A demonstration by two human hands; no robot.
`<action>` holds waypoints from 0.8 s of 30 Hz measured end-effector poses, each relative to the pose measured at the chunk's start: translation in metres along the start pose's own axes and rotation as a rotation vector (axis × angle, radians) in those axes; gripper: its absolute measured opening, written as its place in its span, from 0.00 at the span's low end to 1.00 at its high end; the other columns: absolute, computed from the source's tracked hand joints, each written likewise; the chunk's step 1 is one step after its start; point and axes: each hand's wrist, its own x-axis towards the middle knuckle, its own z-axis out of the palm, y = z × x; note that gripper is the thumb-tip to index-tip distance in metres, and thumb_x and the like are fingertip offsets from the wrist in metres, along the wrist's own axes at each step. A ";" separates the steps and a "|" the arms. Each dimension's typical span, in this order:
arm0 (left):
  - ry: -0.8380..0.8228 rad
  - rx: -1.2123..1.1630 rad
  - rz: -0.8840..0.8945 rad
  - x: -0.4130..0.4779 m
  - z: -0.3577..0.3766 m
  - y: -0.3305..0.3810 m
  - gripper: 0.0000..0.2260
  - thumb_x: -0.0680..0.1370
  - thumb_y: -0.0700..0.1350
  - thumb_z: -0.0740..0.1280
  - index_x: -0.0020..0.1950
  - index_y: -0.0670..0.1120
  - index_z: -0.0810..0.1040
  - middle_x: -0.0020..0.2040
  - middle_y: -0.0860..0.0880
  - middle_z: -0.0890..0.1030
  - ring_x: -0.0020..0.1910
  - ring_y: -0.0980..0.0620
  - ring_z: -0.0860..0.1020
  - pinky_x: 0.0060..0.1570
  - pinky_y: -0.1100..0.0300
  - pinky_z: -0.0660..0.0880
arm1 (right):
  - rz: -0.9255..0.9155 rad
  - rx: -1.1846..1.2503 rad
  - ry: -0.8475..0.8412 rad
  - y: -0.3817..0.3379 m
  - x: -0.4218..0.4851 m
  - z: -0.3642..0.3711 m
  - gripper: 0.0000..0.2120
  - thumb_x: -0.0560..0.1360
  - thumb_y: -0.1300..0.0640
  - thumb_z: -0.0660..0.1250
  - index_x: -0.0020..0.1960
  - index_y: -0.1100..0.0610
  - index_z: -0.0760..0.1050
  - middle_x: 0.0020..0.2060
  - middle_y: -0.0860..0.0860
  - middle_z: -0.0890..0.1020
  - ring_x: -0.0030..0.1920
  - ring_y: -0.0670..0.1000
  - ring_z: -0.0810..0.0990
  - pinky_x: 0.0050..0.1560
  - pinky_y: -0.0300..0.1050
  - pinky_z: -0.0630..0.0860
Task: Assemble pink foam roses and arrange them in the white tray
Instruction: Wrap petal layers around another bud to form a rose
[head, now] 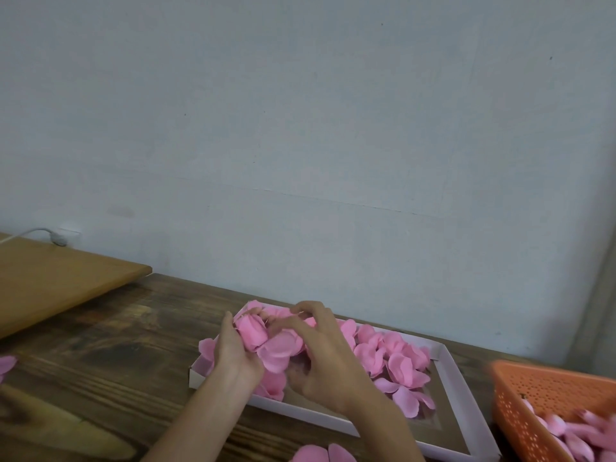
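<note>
Both hands meet over the far left corner of the white tray (448, 365), which lies on a dark wooden table (116, 355). The left hand (236, 356) grips a pink foam rose (252, 332) from the left, fingers curled round its bud. The right hand (321, 360) arches over the same rose from the right, fingers bent, the fingertips (301, 310) at its top and the hand closing on its loose outer petals (279, 346). The picture is blurred here, so the exact pinch is hard to read.

More finished roses (396, 360) lie packed along the far side and middle of the tray, and the near right part shows its brown floor.

To the right, just beside the tray, an orange perforated basket (546, 391) holds pink foam pieces (566, 435). 2 loose petals (320, 455) lie on the table near the tray's near edge, and 1 stray petal (6, 363) shows at the left border. A lighter wooden board (60, 281) sits far left, with a white plug (60, 239) at the wall behind it.
</note>
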 end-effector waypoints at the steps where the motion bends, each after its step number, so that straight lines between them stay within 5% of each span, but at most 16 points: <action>1: -0.004 -0.002 -0.012 -0.001 0.000 0.001 0.18 0.86 0.58 0.60 0.57 0.45 0.79 0.46 0.44 0.81 0.46 0.46 0.80 0.44 0.49 0.77 | 0.042 0.003 -0.012 0.000 0.000 0.001 0.34 0.67 0.59 0.75 0.66 0.37 0.69 0.65 0.43 0.66 0.62 0.46 0.71 0.54 0.40 0.77; 4: 0.015 0.006 0.008 -0.005 0.000 -0.001 0.17 0.88 0.55 0.58 0.70 0.47 0.75 0.49 0.45 0.79 0.45 0.49 0.81 0.50 0.54 0.78 | 0.280 0.249 -0.082 -0.005 0.002 0.001 0.40 0.66 0.50 0.79 0.70 0.36 0.60 0.61 0.40 0.74 0.56 0.46 0.79 0.52 0.44 0.81; 6: 0.006 -0.017 0.110 -0.004 0.001 -0.007 0.18 0.90 0.48 0.52 0.75 0.43 0.71 0.46 0.49 0.74 0.39 0.52 0.80 0.50 0.63 0.77 | 0.393 0.461 -0.142 -0.008 0.002 0.004 0.35 0.67 0.50 0.80 0.64 0.34 0.63 0.53 0.41 0.81 0.52 0.44 0.83 0.50 0.41 0.83; 9: 0.027 0.044 0.140 0.000 -0.001 -0.010 0.17 0.89 0.52 0.54 0.66 0.43 0.76 0.46 0.49 0.76 0.43 0.53 0.78 0.62 0.55 0.75 | 0.530 0.598 -0.124 -0.014 0.002 0.009 0.25 0.70 0.57 0.80 0.60 0.43 0.72 0.51 0.50 0.85 0.49 0.52 0.86 0.51 0.52 0.85; 12: -0.037 -0.061 0.067 0.001 -0.001 -0.004 0.23 0.85 0.63 0.60 0.48 0.45 0.80 0.38 0.45 0.82 0.45 0.46 0.82 0.54 0.48 0.78 | 0.684 0.847 -0.083 -0.019 0.003 0.010 0.24 0.70 0.62 0.80 0.62 0.58 0.74 0.47 0.62 0.87 0.41 0.57 0.86 0.52 0.63 0.84; 16: -0.058 -0.003 0.165 0.005 0.001 -0.007 0.33 0.82 0.68 0.59 0.28 0.46 0.80 0.29 0.47 0.79 0.28 0.48 0.80 0.36 0.53 0.80 | 0.797 1.010 -0.142 -0.029 0.005 0.007 0.29 0.69 0.62 0.81 0.62 0.54 0.67 0.43 0.60 0.88 0.38 0.56 0.85 0.49 0.55 0.86; 19: -0.099 0.022 0.207 0.006 0.003 -0.004 0.33 0.83 0.68 0.57 0.31 0.46 0.79 0.29 0.46 0.76 0.25 0.49 0.77 0.28 0.58 0.77 | 0.837 1.035 -0.124 -0.034 0.009 0.004 0.30 0.71 0.63 0.79 0.62 0.53 0.64 0.43 0.62 0.88 0.35 0.54 0.85 0.42 0.49 0.85; 24: -0.138 0.122 0.302 0.007 0.003 -0.003 0.33 0.83 0.69 0.55 0.32 0.47 0.80 0.30 0.45 0.77 0.28 0.47 0.78 0.34 0.56 0.78 | 0.745 0.993 -0.075 -0.037 0.012 -0.005 0.32 0.71 0.64 0.79 0.63 0.51 0.61 0.42 0.59 0.87 0.30 0.52 0.83 0.33 0.45 0.81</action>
